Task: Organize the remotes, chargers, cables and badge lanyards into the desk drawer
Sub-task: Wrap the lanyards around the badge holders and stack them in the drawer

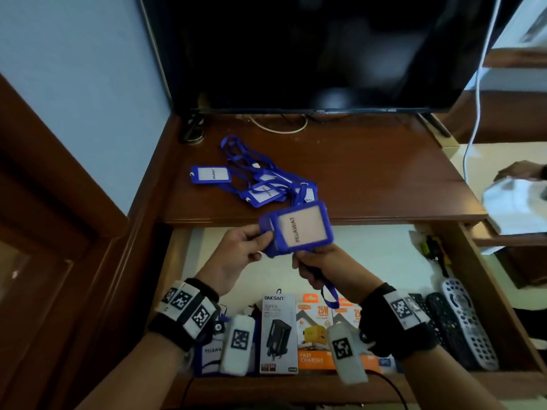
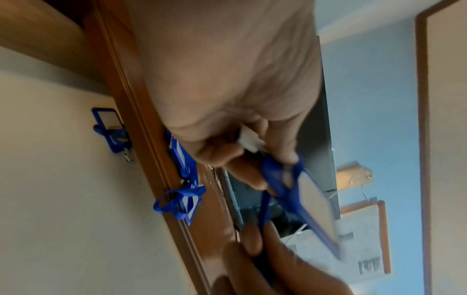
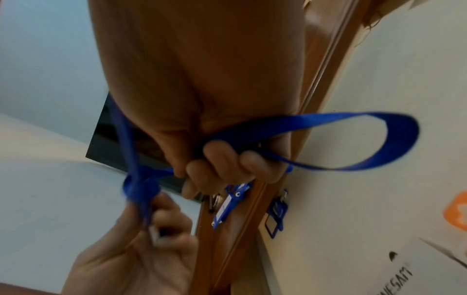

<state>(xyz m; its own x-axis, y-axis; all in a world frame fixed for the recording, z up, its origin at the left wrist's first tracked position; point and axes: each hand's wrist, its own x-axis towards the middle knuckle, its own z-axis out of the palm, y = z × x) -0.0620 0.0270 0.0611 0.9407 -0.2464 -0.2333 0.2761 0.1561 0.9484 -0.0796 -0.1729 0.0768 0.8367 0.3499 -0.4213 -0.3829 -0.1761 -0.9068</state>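
I hold a blue badge holder (image 1: 299, 229) marked PELAWAT above the open drawer (image 1: 379, 255). My left hand (image 1: 245, 247) pinches its left end (image 2: 290, 179). My right hand (image 1: 319, 261) grips the blue lanyard strap (image 3: 353, 139), and a loop of it hangs below the fist (image 1: 330, 294). A tangle of more blue badge lanyards (image 1: 260, 179) lies on the desk top (image 1: 384, 173). In the drawer's front row sit a badge (image 1: 211, 350), charger boxes (image 1: 278, 332) and remotes (image 1: 464, 318).
A dark TV (image 1: 310, 48) stands at the back of the desk, with a white cable (image 1: 278, 127) under it. Small tools (image 1: 435, 253) lie in the drawer's right rear corner. Another person's hand (image 1: 521, 170) and white cloth (image 1: 515, 205) are at the far right.
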